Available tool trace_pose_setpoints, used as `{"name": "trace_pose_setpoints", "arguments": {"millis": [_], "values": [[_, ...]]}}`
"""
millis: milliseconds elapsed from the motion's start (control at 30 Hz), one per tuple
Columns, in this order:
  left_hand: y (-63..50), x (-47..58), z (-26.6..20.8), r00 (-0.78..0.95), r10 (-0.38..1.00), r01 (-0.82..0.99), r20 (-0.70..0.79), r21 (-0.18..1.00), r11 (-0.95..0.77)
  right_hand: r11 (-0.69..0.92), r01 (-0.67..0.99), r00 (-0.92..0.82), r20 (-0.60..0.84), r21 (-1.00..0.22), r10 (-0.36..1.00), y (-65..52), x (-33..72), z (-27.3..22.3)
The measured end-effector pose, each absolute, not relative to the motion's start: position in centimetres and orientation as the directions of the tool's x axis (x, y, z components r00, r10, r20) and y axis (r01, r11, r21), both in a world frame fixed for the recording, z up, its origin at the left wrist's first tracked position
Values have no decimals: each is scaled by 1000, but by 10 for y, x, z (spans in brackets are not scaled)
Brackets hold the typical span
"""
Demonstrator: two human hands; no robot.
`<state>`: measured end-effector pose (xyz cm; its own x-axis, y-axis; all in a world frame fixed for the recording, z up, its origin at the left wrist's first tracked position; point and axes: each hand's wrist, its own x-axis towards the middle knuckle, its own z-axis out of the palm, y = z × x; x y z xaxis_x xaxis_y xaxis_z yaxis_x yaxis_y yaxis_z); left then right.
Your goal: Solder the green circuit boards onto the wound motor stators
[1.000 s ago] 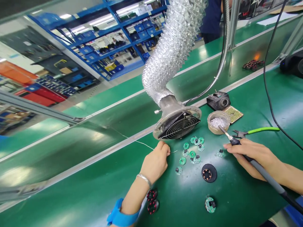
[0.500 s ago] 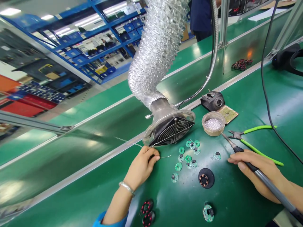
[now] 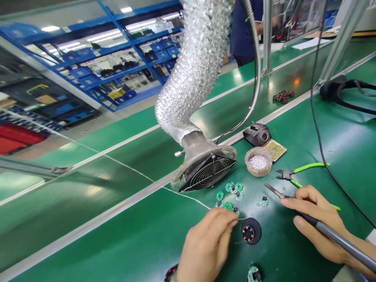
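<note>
My left hand (image 3: 207,243) pinches a thin solder wire (image 3: 188,197), whose short free end points right, above a black round base holding a small copper-wound coil (image 3: 248,233). The wire's long tail runs back to the upper left. In my right hand (image 3: 320,223) is a soldering iron (image 3: 329,233), its tip aimed left near a lone green circuit board (image 3: 264,201). Several small ring-shaped green boards (image 3: 234,188) lie just beyond my left hand, which hides part of them. Another board with a black part (image 3: 253,273) sits at the bottom edge.
A fume extractor (image 3: 210,168) on a silver duct hangs over the bench's middle. Beyond the iron are a tub of silvery bits (image 3: 258,162), an iron holder (image 3: 257,134) with a sponge tray, and green-handled cutters (image 3: 288,174). A black cable (image 3: 315,117) crosses the right side.
My left hand has moved right and nearer, bringing the solder wire from the extractor's edge to beside the coil. The right hand still holds the iron, its tip now away from the tub. The view shifted slightly.
</note>
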<state>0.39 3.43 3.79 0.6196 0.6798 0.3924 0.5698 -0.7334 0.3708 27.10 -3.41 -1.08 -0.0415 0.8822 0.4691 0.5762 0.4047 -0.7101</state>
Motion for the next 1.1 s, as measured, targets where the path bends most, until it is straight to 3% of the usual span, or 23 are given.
{"name": "trace_pose_setpoints", "arguments": {"millis": [167,600,1100], "values": [[24,28,21,607,734,648,304,345,-679,430,560,-101,457,-708,884,-48,280,-11],[28,29,9,609,721,708,330,184,-682,440,486,-41,483,-755,875,-40,258,-4],[29,27,8,623,710,701,328,167,-693,518,544,-223,481,-660,848,-36,265,0]]}}
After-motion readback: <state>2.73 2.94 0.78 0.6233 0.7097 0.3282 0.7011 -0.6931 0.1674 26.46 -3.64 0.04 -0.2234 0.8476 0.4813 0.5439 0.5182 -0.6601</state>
